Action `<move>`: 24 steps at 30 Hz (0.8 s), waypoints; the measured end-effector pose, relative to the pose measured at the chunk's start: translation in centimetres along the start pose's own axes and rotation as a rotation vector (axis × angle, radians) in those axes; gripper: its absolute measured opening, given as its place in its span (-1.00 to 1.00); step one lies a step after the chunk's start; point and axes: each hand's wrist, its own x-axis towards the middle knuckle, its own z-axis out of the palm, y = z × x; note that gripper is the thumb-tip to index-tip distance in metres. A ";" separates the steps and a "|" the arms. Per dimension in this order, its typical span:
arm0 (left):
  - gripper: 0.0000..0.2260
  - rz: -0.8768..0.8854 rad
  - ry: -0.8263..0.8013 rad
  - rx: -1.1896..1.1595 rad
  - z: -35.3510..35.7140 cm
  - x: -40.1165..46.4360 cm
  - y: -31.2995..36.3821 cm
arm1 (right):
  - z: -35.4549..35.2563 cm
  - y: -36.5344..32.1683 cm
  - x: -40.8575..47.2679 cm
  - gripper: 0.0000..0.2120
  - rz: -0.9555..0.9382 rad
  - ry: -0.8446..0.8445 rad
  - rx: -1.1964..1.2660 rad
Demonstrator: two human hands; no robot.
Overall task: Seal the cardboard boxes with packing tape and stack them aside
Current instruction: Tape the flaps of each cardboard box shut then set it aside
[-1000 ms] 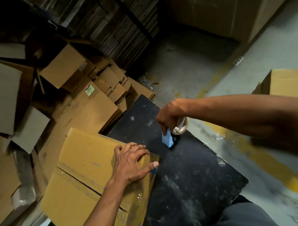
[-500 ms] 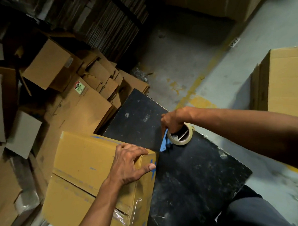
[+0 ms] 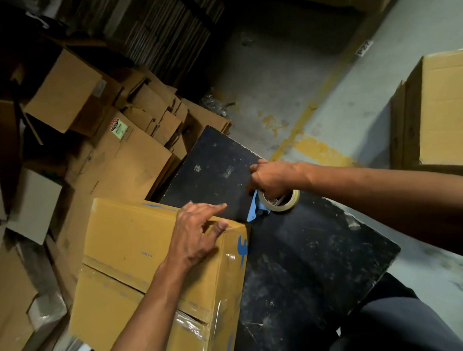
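Here, from the head camera, I see my left hand (image 3: 196,234) resting on the top right corner of the yellow cardboard box (image 3: 142,251), fingers loose and slightly spread, thumb pressed at the edge, gripping nothing. The box leans against the left side of the black bench (image 3: 314,258), with clear tape over its seam and right face. My right hand (image 3: 274,178) grips the tape dispenser (image 3: 271,203), a blue frame with a nearly spent roll, held on the bench top just beyond the box's corner. Flattened cartons (image 3: 125,157) are piled on the left; another box (image 3: 445,110) stands at the far right.
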 end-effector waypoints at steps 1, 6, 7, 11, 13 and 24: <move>-0.34 -0.013 0.084 -0.009 0.3 -0.4 -0.4 | 0.0 -0.4 -0.5 -0.58 0.030 0.064 0.019; -0.52 -0.034 0.174 0.124 1.9 -1.6 -1.2 | 2.5 -3.9 -2.7 -0.42 0.068 0.509 0.362; -0.52 -0.035 0.180 0.124 2.0 -1.5 -1.3 | 3.8 -5.2 -3.4 -0.43 0.064 0.528 0.533; -0.47 -0.051 0.202 0.114 2.4 -1.3 -1.1 | 10.0 -11.6 -5.4 -0.25 0.079 0.494 1.008; -0.45 -0.059 0.194 0.126 2.6 -1.2 -1.6 | 12.3 -14.3 -5.2 -0.12 0.122 0.556 1.101; -0.39 -0.036 0.224 0.170 3.3 -1.4 -2.2 | 17.4 -22.4 -1.1 0.04 0.417 0.824 0.872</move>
